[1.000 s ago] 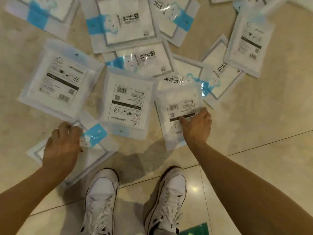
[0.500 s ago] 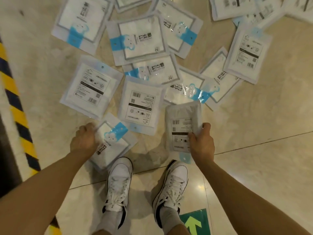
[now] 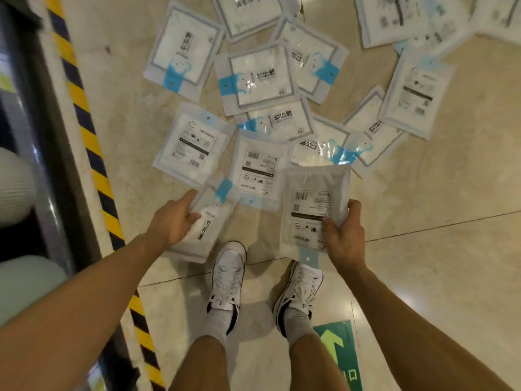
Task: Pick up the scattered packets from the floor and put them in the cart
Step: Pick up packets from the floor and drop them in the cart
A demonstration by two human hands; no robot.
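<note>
My right hand (image 3: pixel 342 235) grips a white packet (image 3: pixel 310 204) by its right edge, barcode label up, lifted off the floor above my right shoe. My left hand (image 3: pixel 172 221) holds another white packet (image 3: pixel 210 227) with a blue band by its left edge, raised over the floor by my left shoe. Several more white packets lie scattered on the beige floor ahead, among them a label-up one (image 3: pixel 194 145) and a blue-banded one (image 3: pixel 259 77). No cart is clearly visible.
A yellow-and-black hazard stripe (image 3: pixel 93 153) runs along the left, beside a dark metal structure (image 3: pixel 36 131) with pale rounded objects (image 3: pixel 14 187). My white shoes (image 3: pixel 228 277) stand on the tile. A green arrow sticker (image 3: pixel 338 351) marks the floor at lower right.
Both hands have lifted their packets off the floor and drawn them toward me. The view has pulled back and up, revealing the hazard stripe on the left.
</note>
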